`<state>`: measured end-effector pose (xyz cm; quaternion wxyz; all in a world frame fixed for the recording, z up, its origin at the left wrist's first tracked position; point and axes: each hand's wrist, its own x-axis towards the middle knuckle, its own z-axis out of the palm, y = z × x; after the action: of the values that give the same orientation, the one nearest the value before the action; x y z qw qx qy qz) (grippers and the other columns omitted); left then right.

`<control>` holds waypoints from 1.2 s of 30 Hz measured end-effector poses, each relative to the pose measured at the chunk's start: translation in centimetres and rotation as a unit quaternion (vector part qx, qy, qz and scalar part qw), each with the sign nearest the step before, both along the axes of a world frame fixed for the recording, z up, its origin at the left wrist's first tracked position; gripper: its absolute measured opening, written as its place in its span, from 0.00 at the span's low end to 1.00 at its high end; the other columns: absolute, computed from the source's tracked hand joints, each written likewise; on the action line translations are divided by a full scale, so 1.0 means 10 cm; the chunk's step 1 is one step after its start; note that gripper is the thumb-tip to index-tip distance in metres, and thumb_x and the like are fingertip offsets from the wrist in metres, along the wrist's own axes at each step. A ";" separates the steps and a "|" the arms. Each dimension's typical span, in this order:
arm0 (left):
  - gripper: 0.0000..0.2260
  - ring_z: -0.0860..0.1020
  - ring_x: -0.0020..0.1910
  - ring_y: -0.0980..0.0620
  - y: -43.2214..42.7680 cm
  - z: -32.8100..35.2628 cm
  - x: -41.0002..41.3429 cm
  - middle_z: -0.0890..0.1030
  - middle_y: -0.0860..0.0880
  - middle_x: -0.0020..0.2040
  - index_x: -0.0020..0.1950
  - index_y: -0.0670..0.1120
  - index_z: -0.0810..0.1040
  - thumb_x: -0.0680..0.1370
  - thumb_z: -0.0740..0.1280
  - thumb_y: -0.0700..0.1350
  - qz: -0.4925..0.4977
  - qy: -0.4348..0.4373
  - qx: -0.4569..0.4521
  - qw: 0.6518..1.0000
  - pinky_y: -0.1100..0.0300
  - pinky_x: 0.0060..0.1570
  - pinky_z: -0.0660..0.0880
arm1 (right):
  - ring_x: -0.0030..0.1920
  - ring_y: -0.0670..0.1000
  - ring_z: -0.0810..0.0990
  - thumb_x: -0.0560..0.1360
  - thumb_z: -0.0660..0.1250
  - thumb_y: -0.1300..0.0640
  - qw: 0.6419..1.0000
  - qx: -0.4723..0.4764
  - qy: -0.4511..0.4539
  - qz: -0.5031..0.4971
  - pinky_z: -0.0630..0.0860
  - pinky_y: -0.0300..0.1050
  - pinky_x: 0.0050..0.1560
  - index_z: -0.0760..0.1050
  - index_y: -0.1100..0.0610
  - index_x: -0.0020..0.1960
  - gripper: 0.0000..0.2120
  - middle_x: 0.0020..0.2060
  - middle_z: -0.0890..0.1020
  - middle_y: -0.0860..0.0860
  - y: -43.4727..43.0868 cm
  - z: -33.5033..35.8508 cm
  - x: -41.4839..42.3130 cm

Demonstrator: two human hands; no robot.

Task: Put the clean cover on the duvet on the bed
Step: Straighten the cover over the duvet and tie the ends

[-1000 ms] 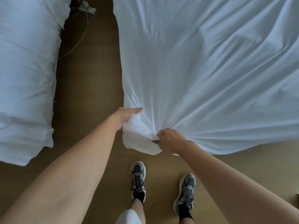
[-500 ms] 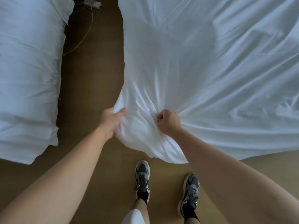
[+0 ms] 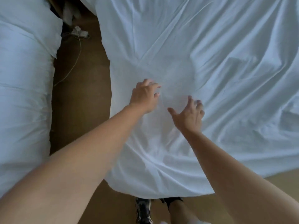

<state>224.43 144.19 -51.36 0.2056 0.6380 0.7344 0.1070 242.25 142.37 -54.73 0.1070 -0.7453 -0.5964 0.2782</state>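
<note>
We stand at the near corner of the bed. The white cover (image 3: 210, 62) lies spread over the centre and right of the frame, its corner hanging toward our shoes (image 3: 143, 210) at the bottom edge. Our left hand (image 3: 144, 96) is over the cloth just left of centre, fingers loosely bent, with no fabric gathered in it. Our right hand (image 3: 189, 115) is just beside it, fingers spread and thumb out, holding nothing.

We judge the step to be settling and smoothing this corner. To do it well, we lay both palms flat and sweep outward along the creases that fan from here. We watch that the hem stays square to the bed's edge rather than dragging sideways.

Both hands are blurred, so we cannot tell whether the fingertips touch the cloth. The bed is wholly hidden, and we cannot tell whether the duvet is already inside. The white bedding (image 3: 24, 94) at the left is cut off by the frame, and the hem partly hides our shoes.
</note>
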 end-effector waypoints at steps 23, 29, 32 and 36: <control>0.32 0.50 0.81 0.41 2.29 -0.88 -0.79 0.49 0.46 0.82 0.80 0.65 0.57 0.77 0.57 0.72 -0.305 0.054 -0.166 0.936 0.39 0.78 0.51 | 0.42 0.55 0.78 0.72 0.62 0.25 0.995 0.071 0.009 -0.070 0.73 0.49 0.38 0.70 0.51 0.51 0.28 0.44 0.77 0.50 0.55 -0.21 -1.03; 0.51 0.68 0.70 0.37 1.99 -0.91 -2.24 0.69 0.39 0.71 0.78 0.45 0.64 0.63 0.79 0.65 -0.608 0.187 0.027 0.771 0.42 0.73 0.65 | 0.75 0.67 0.60 0.71 0.72 0.44 0.962 -0.204 -0.160 -0.093 0.62 0.68 0.71 0.49 0.59 0.81 0.49 0.75 0.60 0.64 0.08 -0.45 -2.30; 0.40 0.73 0.63 0.33 1.86 -0.98 -2.11 0.75 0.36 0.65 0.76 0.40 0.69 0.66 0.79 0.43 -0.568 0.247 0.016 0.785 0.41 0.68 0.70 | 0.52 0.66 0.79 0.70 0.66 0.64 0.955 -0.138 -0.162 -0.209 0.77 0.58 0.51 0.74 0.63 0.63 0.21 0.53 0.79 0.63 0.33 -0.54 -2.21; 0.11 0.79 0.45 0.41 2.22 -0.62 -1.61 0.80 0.44 0.46 0.52 0.46 0.78 0.72 0.65 0.36 -0.584 0.206 -0.061 0.782 0.51 0.42 0.74 | 0.44 0.62 0.81 0.72 0.63 0.62 0.955 -0.186 -0.075 -0.217 0.70 0.46 0.39 0.77 0.58 0.46 0.05 0.40 0.80 0.56 0.58 -0.33 -1.94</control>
<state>208.29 166.36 -57.56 0.1106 0.9379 0.2507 -0.2126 222.88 148.15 -58.03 -0.0209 -0.8821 -0.3642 0.2981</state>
